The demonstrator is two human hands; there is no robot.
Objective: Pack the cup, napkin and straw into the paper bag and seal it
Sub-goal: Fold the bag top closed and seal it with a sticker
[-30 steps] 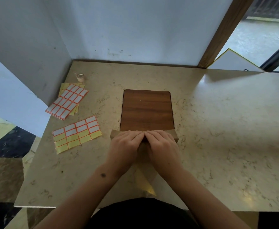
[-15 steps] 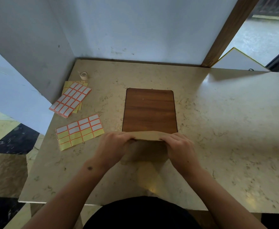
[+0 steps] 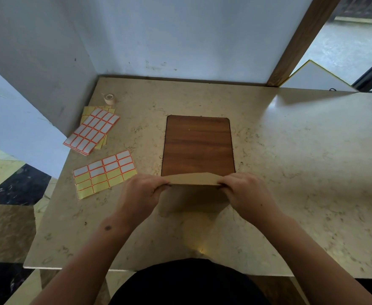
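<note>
One paper bag (image 3: pixel 194 194) stood on the bench (image 3: pixel 290 172) directly in front of the person, at the near edge of a single dark wooden board (image 3: pixel 197 146) set flat into the stone top. The bag's top was folded over into a flat flap, and whatever it held could not be seen; no cup, napkin or straw lay in view outside it. To the left lay label sheets in two places: one sheet (image 3: pixel 104 172) on its own, its upper rows white and its lower rows yellow, and, farther back, a small stack (image 3: pixel 91 130) with a white-labelled sheet on top of yellow ones, the exact number in that stack not clear. One small roll of tape (image 3: pixel 109 99) stood behind the stack, near the wall corner. Two bare hands worked the bag. The left hand (image 3: pixel 140 194) had its grip clenched on the left end of the folded flap, fingers curled over the top edge and the thumb hidden below. The right hand (image 3: pixel 245 194) pinched the right end in the same manner, knuckles up. Both forearms reached in from the near edge of the bench and angled toward each other, with the hands well apart at the two ends of the fold and the flap stretched level between them.
</note>
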